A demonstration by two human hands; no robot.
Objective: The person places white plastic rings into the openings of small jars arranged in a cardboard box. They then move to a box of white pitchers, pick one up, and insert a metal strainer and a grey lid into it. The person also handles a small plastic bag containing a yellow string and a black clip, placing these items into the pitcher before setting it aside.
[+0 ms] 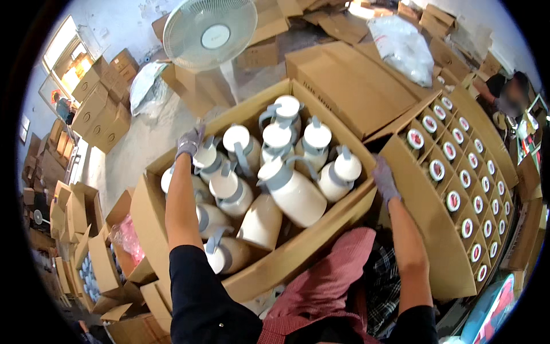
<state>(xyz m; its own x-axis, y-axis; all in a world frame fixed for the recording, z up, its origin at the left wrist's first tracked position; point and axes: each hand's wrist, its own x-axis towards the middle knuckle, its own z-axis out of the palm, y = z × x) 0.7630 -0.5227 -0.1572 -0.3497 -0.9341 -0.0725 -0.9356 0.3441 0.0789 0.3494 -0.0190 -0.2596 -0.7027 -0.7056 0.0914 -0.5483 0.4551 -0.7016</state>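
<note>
A large open cardboard box (329,229) stands in front of me, filled with several white jugs (295,195) with grey handles and collars. Most jugs are upright; one near the middle leans over the others. My left hand (190,141), in a grey glove, is closed over the far left rim of this box, beside a jug's lid. At the right corner, my right hand (385,179), also gloved, grips the box edge, its fingertips partly hidden. Both arms are spread wide around the box.
To the right, a divided carton (421,229) holds many round-topped items. Behind are a closed flat carton (349,86), a white standing fan (212,37) and a plastic bag (401,49). Open boxes (86,209) line the left. A person (510,94) is at the far right.
</note>
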